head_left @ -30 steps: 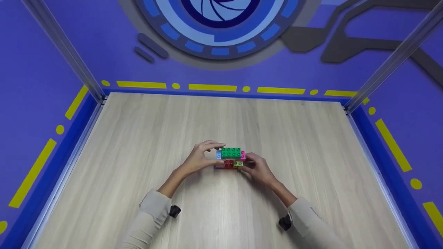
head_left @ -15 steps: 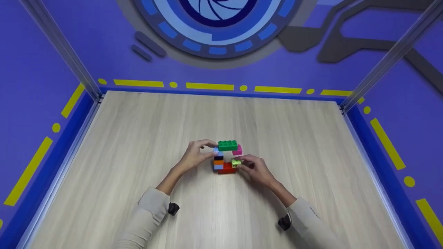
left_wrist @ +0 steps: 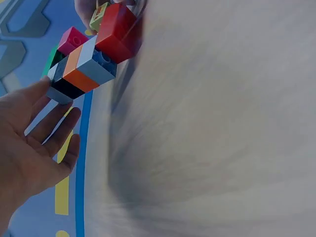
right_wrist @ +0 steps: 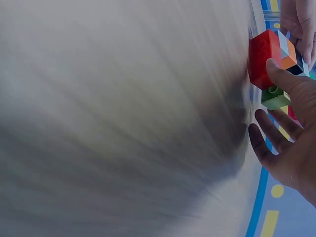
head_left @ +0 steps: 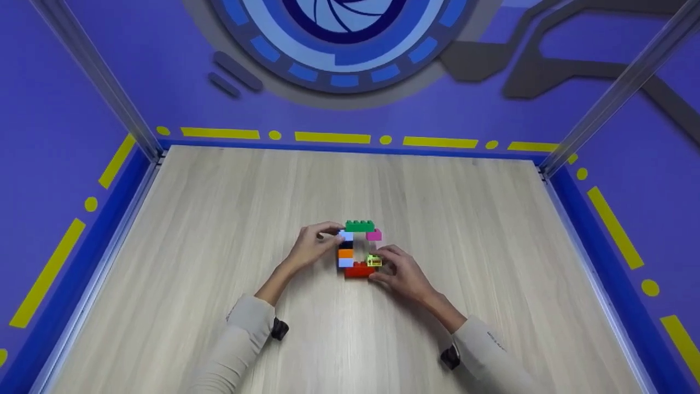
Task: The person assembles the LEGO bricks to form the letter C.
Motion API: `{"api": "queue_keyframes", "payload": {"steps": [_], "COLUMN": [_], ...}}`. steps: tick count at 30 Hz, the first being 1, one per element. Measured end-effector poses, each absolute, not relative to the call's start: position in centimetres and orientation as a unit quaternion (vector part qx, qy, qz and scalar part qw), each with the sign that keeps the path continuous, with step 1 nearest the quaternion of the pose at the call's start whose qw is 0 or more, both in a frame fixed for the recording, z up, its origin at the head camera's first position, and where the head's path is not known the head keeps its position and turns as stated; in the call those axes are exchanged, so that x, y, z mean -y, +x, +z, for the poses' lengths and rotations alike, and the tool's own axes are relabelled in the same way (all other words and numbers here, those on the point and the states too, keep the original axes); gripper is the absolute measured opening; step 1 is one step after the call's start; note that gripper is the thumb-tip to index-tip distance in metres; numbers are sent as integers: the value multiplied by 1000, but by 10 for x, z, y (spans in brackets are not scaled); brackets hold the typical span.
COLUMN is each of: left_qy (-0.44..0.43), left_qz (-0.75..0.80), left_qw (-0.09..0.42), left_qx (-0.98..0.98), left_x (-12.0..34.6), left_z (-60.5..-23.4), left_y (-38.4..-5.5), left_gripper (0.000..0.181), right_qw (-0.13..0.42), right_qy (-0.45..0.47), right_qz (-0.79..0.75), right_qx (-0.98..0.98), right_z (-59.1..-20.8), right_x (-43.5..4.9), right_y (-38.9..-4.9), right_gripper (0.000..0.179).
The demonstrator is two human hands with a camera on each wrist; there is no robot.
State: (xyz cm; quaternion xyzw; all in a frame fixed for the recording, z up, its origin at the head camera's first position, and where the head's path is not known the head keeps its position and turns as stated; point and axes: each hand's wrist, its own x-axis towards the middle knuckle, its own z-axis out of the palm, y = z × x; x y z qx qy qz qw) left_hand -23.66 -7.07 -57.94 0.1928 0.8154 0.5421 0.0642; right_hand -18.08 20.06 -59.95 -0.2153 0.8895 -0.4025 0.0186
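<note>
A frame of toy building bricks is between both hands. Its red brick lies lowest, and the green brick spans the top. Its left column stacks light blue, orange, black and light blue bricks. A pink brick hangs under the green one's right end. My left hand pinches the upper light blue brick, its other fingers spread. On the red brick's right end sits a lime brick with a printed side. My right hand grips there, thumb on the red brick, index finger at the lime one.
The wood-grain table carries the brick frame near its middle. Blue printed walls with metal corner posts enclose the back and sides. Small black wrist cameras sit at both sleeves.
The brick frame has tipped so its side, not its studded top, faces the head camera. My right thumb has shifted down onto the red brick, and the lime brick's printed side now shows.
</note>
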Motion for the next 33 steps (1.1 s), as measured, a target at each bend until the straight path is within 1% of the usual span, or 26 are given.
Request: {"api": "queue_keyframes", "payload": {"steps": [4, 7, 9, 12, 15, 19, 33], "left_qy": [214, 223, 231, 248, 261, 266, 235], "left_qz": [502, 457, 437, 412, 390, 376, 360], "left_qw": [99, 110, 114, 111, 101, 89, 100], "left_qx": [-832, -854, -862, -869, -877, -883, -898], "left_x": [75, 77, 77, 78, 78, 78, 77], "left_z": [-581, -583, -585, -588, -591, -594, -596], "left_y": [-236, -235, -234, -233, -234, -236, -242], "left_gripper": [62, 81, 90, 99, 101, 97, 91], "right_qw": [13, 5, 1, 4, 9, 12, 42], "right_qy": [-212, -215, -217, -217, -216, -213, -195], "right_qz": [-394, -391, -390, -385, -380, -385, -387], "right_qx": [-894, -895, -895, -897, -899, -898, -901], "right_z": [-599, -600, -600, -601, -602, -603, -599], "right_x": [-201, -201, -201, -201, -201, -201, -199], "right_y": [-181, -179, -179, -178, -178, -178, -181], "right_gripper": [49, 48, 48, 49, 48, 46, 45]}}
